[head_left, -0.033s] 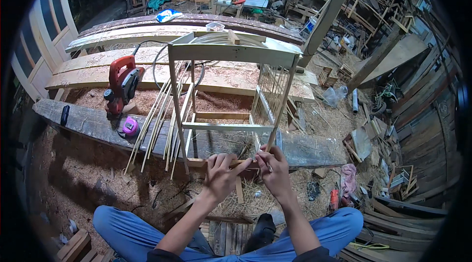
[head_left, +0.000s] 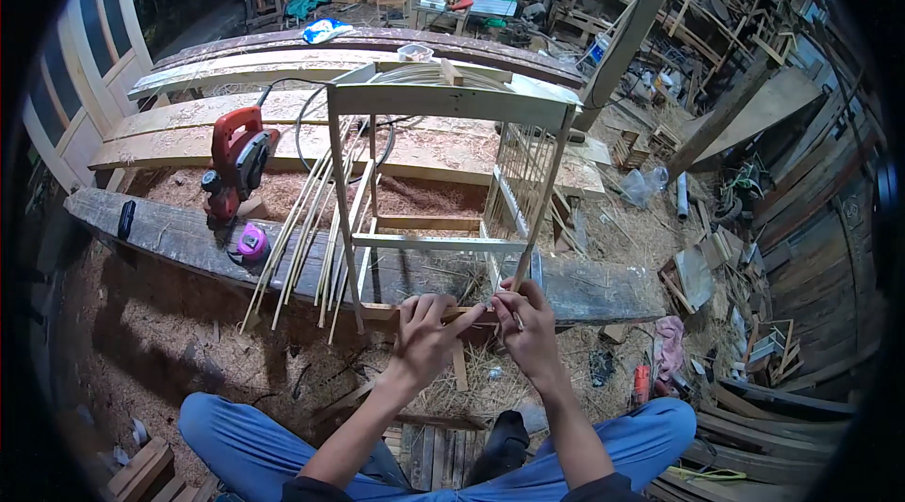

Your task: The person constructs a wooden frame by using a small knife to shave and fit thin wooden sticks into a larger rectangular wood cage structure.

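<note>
A slender wooden frame [head_left: 443,243], cage-like with thin rods along its right side, stands upright on a weathered plank [head_left: 603,285] in front of me. My left hand [head_left: 424,332] is closed over its lower front rail, the index finger stretched toward the right corner. Beside that corner post, my right hand [head_left: 530,332] is closed in a pinch, with the tip of a thin pale stick showing between the fingers. The fingertips of both hands nearly meet at the corner. What lies right under them is hidden.
Left of the frame, several long thin rods [head_left: 306,238] lie across the plank. Farther left are a red electric planer [head_left: 236,163] with its cable and a purple tape measure [head_left: 252,242]. Wide boards [head_left: 189,115] with shavings lie behind. Scrap wood and a pink cloth [head_left: 669,346] lie right.
</note>
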Demonstrator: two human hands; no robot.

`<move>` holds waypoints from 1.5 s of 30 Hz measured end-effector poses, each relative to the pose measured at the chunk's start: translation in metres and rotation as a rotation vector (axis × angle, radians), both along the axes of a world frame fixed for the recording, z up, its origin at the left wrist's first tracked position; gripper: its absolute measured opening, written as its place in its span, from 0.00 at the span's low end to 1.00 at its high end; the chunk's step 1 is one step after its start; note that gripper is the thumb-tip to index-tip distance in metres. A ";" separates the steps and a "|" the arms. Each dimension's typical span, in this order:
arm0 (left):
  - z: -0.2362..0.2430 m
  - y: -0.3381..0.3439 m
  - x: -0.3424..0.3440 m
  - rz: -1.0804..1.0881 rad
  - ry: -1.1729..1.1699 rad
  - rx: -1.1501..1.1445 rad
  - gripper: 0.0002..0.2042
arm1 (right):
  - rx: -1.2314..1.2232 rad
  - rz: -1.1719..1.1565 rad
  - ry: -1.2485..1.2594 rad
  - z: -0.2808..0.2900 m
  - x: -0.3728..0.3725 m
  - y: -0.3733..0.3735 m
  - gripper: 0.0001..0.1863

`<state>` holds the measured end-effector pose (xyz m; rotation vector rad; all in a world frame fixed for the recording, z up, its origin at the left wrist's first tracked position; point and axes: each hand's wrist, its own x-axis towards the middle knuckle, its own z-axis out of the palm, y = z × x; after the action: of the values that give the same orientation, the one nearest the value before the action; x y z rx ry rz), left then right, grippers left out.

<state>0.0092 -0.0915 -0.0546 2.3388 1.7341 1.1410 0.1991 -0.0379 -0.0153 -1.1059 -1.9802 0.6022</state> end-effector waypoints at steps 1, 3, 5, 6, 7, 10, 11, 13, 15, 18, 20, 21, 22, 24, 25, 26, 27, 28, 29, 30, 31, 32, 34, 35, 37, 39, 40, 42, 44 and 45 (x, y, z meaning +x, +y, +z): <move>0.001 0.000 0.001 -0.003 0.001 0.000 0.29 | 0.033 0.004 -0.036 -0.002 0.001 0.001 0.07; 0.003 0.000 0.000 -0.003 0.003 0.001 0.29 | 0.028 0.011 -0.022 -0.005 0.001 0.003 0.07; 0.004 -0.003 -0.007 -0.025 0.022 -0.040 0.32 | 0.018 0.025 -0.005 -0.005 -0.004 0.003 0.07; 0.002 -0.003 -0.007 -0.023 0.020 -0.038 0.32 | 0.001 0.023 -0.010 -0.001 -0.005 0.002 0.07; -0.001 -0.002 -0.008 -0.023 0.018 -0.027 0.32 | -0.016 0.021 -0.014 0.002 -0.007 0.001 0.07; 0.001 -0.001 -0.003 -0.025 0.026 -0.004 0.32 | -0.028 0.009 0.041 0.003 -0.004 -0.001 0.06; 0.004 0.000 -0.001 -0.023 0.031 0.006 0.32 | -0.026 0.003 0.047 0.004 -0.002 0.000 0.06; 0.003 -0.001 -0.002 -0.022 0.025 0.003 0.32 | 0.019 0.012 0.045 0.000 -0.004 0.000 0.06; 0.001 -0.001 -0.003 -0.023 0.021 0.000 0.32 | -0.012 0.005 0.051 -0.004 -0.005 0.000 0.05; -0.001 0.000 -0.004 -0.031 -0.006 0.007 0.32 | 0.000 0.017 0.021 -0.005 -0.002 0.002 0.06; 0.000 0.000 -0.005 -0.031 0.018 0.026 0.32 | 0.043 0.036 -0.017 -0.003 -0.002 0.002 0.07; 0.000 0.000 -0.005 -0.031 0.018 0.027 0.32 | 0.017 0.027 0.002 -0.002 -0.003 0.000 0.07; 0.002 -0.001 -0.005 -0.028 0.019 0.022 0.32 | -0.009 0.019 0.021 -0.002 -0.005 -0.001 0.06; 0.001 -0.001 -0.006 -0.026 0.021 0.018 0.31 | -0.012 0.012 0.033 -0.005 -0.006 -0.002 0.06; 0.000 -0.001 -0.006 -0.028 0.010 0.007 0.31 | -0.016 0.006 0.046 -0.006 -0.007 -0.002 0.06; -0.001 -0.001 -0.006 -0.031 0.000 -0.005 0.31 | -0.014 0.004 0.045 -0.007 -0.007 -0.002 0.06; -0.002 -0.001 -0.007 -0.033 -0.001 -0.003 0.31 | 0.024 0.000 0.015 -0.008 -0.007 -0.002 0.06; -0.002 0.000 -0.007 -0.032 0.005 0.003 0.30 | 0.063 -0.005 -0.016 -0.009 -0.006 -0.002 0.06; -0.003 0.001 -0.007 -0.034 0.010 0.008 0.30 | 0.065 -0.009 -0.018 -0.010 -0.006 -0.002 0.06; -0.001 0.001 -0.006 -0.038 0.008 0.010 0.30 | 0.109 -0.015 -0.029 -0.011 -0.005 -0.001 0.07; 0.002 0.000 -0.008 -0.038 0.024 -0.005 0.29 | 0.151 -0.016 -0.035 -0.012 -0.007 -0.002 0.07; 0.004 -0.001 -0.010 -0.038 0.039 -0.020 0.29 | 0.150 -0.014 -0.033 -0.014 -0.008 -0.003 0.07; 0.004 0.000 -0.010 -0.055 0.038 -0.034 0.28 | 0.170 -0.058 -0.061 -0.017 -0.008 -0.006 0.08; 0.003 0.001 -0.010 -0.068 0.039 -0.047 0.28 | 0.170 -0.061 -0.064 -0.018 -0.008 -0.006 0.08; 0.001 0.002 -0.008 -0.057 0.044 -0.041 0.28 | 0.211 -0.070 -0.063 -0.021 -0.008 -0.005 0.07; -0.002 0.002 -0.008 -0.042 0.052 -0.032 0.27 | 0.183 -0.077 -0.060 -0.021 -0.009 -0.007 0.08; -0.007 0.003 -0.007 -0.043 0.039 -0.016 0.28 | 0.155 -0.083 -0.056 -0.021 -0.009 -0.007 0.08; -0.007 0.004 -0.007 -0.048 0.028 -0.001 0.28 | 0.183 -0.080 -0.059 -0.021 -0.009 -0.006 0.08; -0.001 0.004 -0.008 -0.037 0.043 -0.024 0.28 | 0.209 -0.079 -0.060 -0.023 -0.008 -0.006 0.09; -0.003 0.004 -0.009 -0.033 0.050 -0.022 0.28 | 0.196 -0.075 -0.078 -0.023 -0.009 -0.005 0.08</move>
<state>0.0003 -0.0873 -0.0574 2.3939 1.7075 1.0630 0.1901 -0.0432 -0.0387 -1.0910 -2.0059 0.3218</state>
